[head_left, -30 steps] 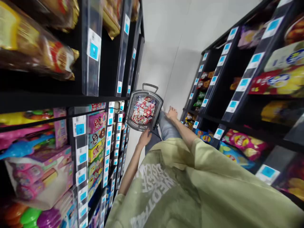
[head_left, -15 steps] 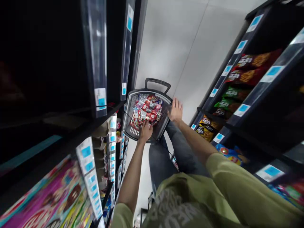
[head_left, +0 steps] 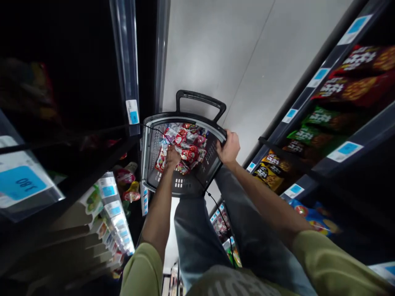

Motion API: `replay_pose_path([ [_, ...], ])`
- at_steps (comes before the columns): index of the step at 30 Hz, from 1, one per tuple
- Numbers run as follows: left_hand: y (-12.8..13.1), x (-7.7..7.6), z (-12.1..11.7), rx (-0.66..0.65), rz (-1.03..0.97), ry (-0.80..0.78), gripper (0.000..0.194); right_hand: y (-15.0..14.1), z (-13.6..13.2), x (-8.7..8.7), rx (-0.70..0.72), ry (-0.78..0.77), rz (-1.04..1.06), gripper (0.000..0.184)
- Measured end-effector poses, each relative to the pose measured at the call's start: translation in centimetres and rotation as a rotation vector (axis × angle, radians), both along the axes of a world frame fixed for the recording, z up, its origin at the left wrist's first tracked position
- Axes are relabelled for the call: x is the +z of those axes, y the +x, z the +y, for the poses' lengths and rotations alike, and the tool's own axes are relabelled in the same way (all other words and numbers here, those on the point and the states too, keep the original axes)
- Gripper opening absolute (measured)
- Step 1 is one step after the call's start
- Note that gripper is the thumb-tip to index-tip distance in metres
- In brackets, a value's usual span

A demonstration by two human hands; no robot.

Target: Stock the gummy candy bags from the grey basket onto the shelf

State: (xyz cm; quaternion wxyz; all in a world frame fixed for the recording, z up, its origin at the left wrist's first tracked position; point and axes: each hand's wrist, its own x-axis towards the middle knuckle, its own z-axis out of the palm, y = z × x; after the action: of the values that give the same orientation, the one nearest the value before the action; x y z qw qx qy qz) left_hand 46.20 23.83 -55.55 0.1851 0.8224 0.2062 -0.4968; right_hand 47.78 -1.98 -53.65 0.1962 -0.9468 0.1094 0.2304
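Observation:
A dark plastic shopping basket (head_left: 185, 187) with a black handle (head_left: 200, 98) stands on the floor in front of my knees. It holds several small red and white snack packets (head_left: 188, 142). My left hand (head_left: 172, 157) reaches down inside the basket with its fingers closed among the packets. My right hand (head_left: 228, 148) is wrapped round the basket's right rim. A thin black cable (head_left: 212, 199) runs from the basket toward my lap.
Black shelving (head_left: 129, 82) with blue price tags rises close on the left, holding small packets low down. On the right, a shelf (head_left: 308, 123) carries red, green and yellow snack bags. Grey tiled floor (head_left: 234, 53) lies beyond the basket.
The view has tipped further down and closer to the basket. My left hand went from the near rim into the packets. My right hand closed onto the right rim.

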Motion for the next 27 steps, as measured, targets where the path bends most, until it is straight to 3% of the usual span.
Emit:
replay_pose_path([
  [4,-1.6,-2.4,-0.4,0.057,0.028,0.041,0.052,-0.1,-0.2,-0.3,0.015,-0.018,-0.041,0.048],
  [8,-2.1,-3.7,-0.6,0.054,0.016,0.018,0.052,-0.3,-0.2,-0.3,0.026,-0.023,-0.084,0.048],
  [11,-2.0,-3.6,-0.4,0.043,-0.01,0.025,0.043,-0.4,-0.2,-0.4,0.022,0.009,-0.11,0.048],
  [14,-2.1,-2.5,0.1,0.026,-0.056,0.069,0.037,-0.5,-0.3,-0.5,0.016,0.019,-0.132,0.048],
  [20,-1.0,-0.6,2.3,-0.046,-0.165,0.229,0.044,-0.6,-0.4,-0.8,0.002,0.02,-0.165,0.048],
  [27,2.2,-3.1,3.4,-0.37,-0.069,0.108,0.056,-0.8,-0.5,-1.1,0.016,0.028,-0.202,0.049],
])
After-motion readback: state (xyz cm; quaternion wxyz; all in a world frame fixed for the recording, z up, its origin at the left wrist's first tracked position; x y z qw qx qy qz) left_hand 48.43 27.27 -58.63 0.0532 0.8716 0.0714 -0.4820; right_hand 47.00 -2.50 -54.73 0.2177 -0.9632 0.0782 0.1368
